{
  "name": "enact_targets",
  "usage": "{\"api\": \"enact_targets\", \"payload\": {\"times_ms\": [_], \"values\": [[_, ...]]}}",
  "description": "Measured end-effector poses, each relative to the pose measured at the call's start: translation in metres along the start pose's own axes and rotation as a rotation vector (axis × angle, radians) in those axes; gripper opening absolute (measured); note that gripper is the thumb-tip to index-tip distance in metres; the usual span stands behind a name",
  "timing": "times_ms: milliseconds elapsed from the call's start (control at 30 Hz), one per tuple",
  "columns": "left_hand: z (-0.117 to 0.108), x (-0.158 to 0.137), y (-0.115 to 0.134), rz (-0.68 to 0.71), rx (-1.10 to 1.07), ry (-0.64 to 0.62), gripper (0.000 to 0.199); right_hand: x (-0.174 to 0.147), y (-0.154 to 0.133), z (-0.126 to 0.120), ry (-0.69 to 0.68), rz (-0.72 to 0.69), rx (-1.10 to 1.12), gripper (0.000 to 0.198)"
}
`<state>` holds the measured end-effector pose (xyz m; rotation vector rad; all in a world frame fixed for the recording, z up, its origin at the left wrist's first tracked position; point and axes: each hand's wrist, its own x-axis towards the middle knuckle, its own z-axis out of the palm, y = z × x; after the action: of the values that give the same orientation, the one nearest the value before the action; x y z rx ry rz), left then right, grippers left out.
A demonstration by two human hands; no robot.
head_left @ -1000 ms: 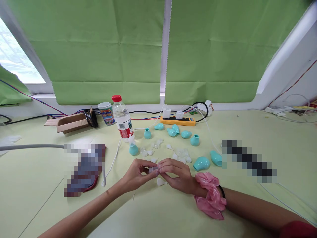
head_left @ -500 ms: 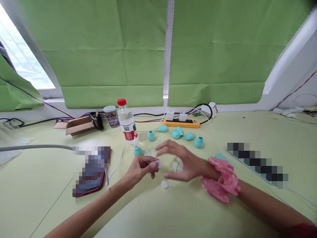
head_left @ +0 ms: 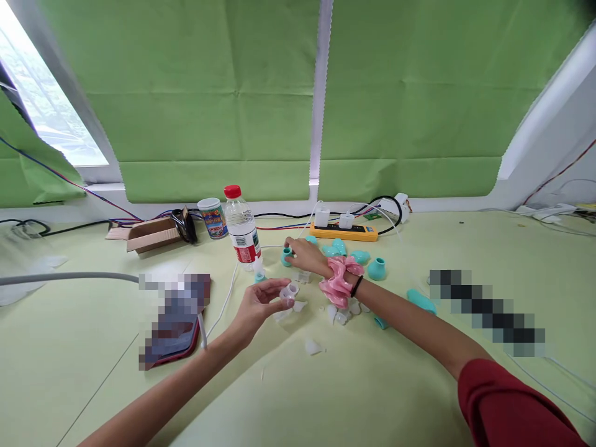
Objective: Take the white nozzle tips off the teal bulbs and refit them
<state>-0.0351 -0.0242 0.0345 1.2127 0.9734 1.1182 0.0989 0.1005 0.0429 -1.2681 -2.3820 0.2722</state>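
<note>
Between the thumb and fingers of my left hand (head_left: 261,307) is a small translucent plastic piece (head_left: 289,290) with a round opening facing up. My right hand (head_left: 308,256) is stretched forward, its thumb and fingers closed around a small teal rubber bulb (head_left: 285,256) standing with its open neck up. A pink scrunchie (head_left: 342,280) and a black band circle the right wrist. Close to my left fingers a teal bulb (head_left: 259,277) with a clear tip stands partly hidden. More clear plastic pieces (head_left: 343,315) and white scraps (head_left: 313,347) lie on the table below the right wrist.
Behind the hands stand a red-capped bottle (head_left: 242,233) and a can (head_left: 213,218). Several teal bulbs (head_left: 377,269) lie before an orange power strip (head_left: 344,232). A phone (head_left: 179,329) with a cable lies left; a blurred flat object (head_left: 487,313) lies right.
My right hand has moved forward and left, from open above the table to the teal bulb. My left hand still holds the plastic piece, now turned with its opening up.
</note>
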Motion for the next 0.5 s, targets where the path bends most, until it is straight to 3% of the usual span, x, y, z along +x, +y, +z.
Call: {"api": "enact_targets", "payload": {"times_ms": [133,233,300,367,500], "values": [[0.005,-0.007,0.008,0.058,0.111,0.071,0.031,-0.015,-0.002,-0.028,0.088,0.030,0.004,0.020],[0.013,-0.014,0.016,0.337,0.257,0.237,0.024,-0.043,-0.012,-0.053,0.105,-0.065,0.191,0.021],[0.021,-0.018,0.018,0.485,0.294,0.249,0.023,-0.068,-0.024,-0.065,0.033,-0.188,0.436,0.022],[0.031,-0.021,0.017,0.498,0.287,0.167,0.023,-0.093,-0.036,-0.071,0.039,-0.230,0.561,0.022],[0.048,-0.018,0.017,0.384,0.259,0.065,0.025,-0.120,-0.047,-0.076,0.084,-0.150,0.672,0.023]]}}
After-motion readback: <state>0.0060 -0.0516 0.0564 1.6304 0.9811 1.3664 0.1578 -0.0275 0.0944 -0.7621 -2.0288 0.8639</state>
